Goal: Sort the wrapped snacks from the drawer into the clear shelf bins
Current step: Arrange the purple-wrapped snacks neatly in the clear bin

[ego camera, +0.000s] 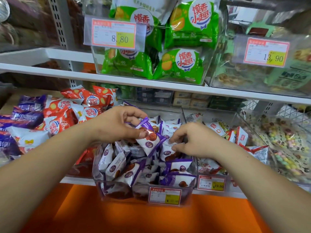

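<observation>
A clear bin (188, 196) in the middle of the lower shelf is packed with several purple-and-white wrapped snacks. My left hand (116, 125) pinches one purple-and-white snack packet (149, 140) between thumb and fingers, holding it tilted just above the bin. To its right, my right hand (193, 140) reaches down into the bin with curled fingers, its fingertips on the packets (170, 153) at the pile's top; whether they grip one is hidden.
Loose red and purple snack packs (55, 113) lie heaped at the left. Clear bins with red-and-white snacks (218, 132) and colourful candy (286, 145) stand to the right. The upper shelf holds a bin of green packs (183, 39). An orange surface (134, 216) lies below.
</observation>
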A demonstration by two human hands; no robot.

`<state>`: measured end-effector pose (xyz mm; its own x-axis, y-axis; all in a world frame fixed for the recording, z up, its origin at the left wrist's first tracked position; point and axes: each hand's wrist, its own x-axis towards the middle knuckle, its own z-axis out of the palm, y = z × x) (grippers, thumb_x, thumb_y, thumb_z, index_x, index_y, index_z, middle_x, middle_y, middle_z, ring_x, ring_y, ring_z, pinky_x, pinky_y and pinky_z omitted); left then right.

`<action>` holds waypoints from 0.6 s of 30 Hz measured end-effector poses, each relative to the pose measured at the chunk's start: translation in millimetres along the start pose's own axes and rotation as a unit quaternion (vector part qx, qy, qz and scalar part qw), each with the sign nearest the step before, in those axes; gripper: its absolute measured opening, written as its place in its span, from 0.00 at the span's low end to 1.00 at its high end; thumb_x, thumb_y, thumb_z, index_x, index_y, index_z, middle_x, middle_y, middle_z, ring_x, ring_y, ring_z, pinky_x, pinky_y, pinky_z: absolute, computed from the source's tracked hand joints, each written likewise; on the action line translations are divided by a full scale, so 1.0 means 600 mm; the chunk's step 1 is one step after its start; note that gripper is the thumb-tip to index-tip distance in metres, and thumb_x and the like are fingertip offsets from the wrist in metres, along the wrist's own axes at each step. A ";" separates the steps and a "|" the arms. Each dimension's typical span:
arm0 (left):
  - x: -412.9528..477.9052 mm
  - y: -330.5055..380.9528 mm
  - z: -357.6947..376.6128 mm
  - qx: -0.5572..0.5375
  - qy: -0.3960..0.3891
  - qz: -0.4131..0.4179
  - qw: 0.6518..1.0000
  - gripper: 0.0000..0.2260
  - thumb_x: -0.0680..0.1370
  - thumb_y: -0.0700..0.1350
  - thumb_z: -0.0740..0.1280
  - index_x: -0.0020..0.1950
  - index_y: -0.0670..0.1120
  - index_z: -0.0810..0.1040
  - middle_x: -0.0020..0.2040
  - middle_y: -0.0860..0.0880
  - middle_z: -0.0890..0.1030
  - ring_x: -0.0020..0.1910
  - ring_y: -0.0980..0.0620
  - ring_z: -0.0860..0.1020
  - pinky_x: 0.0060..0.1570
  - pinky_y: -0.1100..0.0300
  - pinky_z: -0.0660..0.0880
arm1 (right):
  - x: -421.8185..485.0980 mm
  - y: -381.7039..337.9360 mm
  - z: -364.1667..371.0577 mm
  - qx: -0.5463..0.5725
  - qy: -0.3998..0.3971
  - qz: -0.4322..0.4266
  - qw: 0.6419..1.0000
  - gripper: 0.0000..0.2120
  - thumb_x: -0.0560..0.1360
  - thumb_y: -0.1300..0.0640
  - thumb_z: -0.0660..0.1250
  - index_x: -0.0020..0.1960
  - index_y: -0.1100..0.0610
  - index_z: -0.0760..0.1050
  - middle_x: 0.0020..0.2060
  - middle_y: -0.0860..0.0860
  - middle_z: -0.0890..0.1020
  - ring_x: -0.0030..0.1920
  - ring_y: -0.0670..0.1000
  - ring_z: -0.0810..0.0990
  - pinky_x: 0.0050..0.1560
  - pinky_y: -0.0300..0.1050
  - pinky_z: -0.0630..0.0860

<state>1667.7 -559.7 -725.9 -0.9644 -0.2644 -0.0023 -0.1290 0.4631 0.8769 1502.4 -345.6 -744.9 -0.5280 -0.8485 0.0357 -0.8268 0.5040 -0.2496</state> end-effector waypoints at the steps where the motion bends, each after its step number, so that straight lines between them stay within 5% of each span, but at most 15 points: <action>1: -0.001 -0.001 -0.003 -0.016 -0.006 -0.002 1.000 0.24 0.72 0.37 0.78 0.66 0.49 0.78 0.51 0.47 0.86 0.44 0.51 0.85 0.49 0.56 0.82 | 0.000 0.001 0.000 0.000 0.006 -0.003 1.000 0.02 0.72 0.44 0.75 0.42 0.38 0.82 0.42 0.39 0.84 0.46 0.42 0.81 0.53 0.48 0.81; 6: -0.009 0.009 -0.007 -0.019 -0.026 -0.010 0.999 0.22 0.75 0.35 0.75 0.65 0.52 0.78 0.48 0.50 0.87 0.44 0.49 0.86 0.41 0.63 0.80 | -0.003 -0.007 0.005 -0.026 0.031 -0.022 0.999 0.06 0.74 0.45 0.74 0.39 0.42 0.82 0.39 0.39 0.82 0.45 0.43 0.80 0.60 0.45 0.74; 9: -0.007 0.009 0.004 -0.004 -0.032 0.003 0.999 0.15 0.76 0.35 0.74 0.59 0.49 0.82 0.50 0.47 0.87 0.50 0.44 0.86 0.50 0.52 0.84 | 0.001 -0.002 0.006 -0.029 0.018 -0.018 0.999 0.07 0.75 0.45 0.72 0.42 0.45 0.85 0.38 0.38 0.81 0.46 0.44 0.79 0.64 0.49 0.70; 16: 0.006 0.015 0.025 -0.071 -0.002 0.006 0.997 0.18 0.73 0.32 0.76 0.59 0.43 0.76 0.47 0.41 0.87 0.47 0.36 0.84 0.47 0.47 0.76 | 0.001 0.003 -0.005 -0.039 -0.014 0.003 0.999 0.09 0.70 0.43 0.78 0.50 0.41 0.85 0.44 0.38 0.83 0.47 0.43 0.79 0.52 0.42 0.76; 18: 0.008 0.020 0.037 -0.037 0.007 0.016 0.999 0.11 0.75 0.36 0.75 0.54 0.45 0.79 0.43 0.44 0.87 0.41 0.44 0.81 0.41 0.54 0.73 | 0.004 0.005 -0.005 -0.006 0.000 0.018 1.000 0.09 0.70 0.43 0.78 0.49 0.43 0.86 0.46 0.39 0.85 0.48 0.43 0.81 0.53 0.44 0.79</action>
<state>1656.2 -536.3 -725.9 -0.9643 -0.2628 0.0336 -0.0795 0.4082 0.9094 1498.2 -345.5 -742.5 -0.5581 -0.8293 0.0268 -0.8092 0.5368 -0.2388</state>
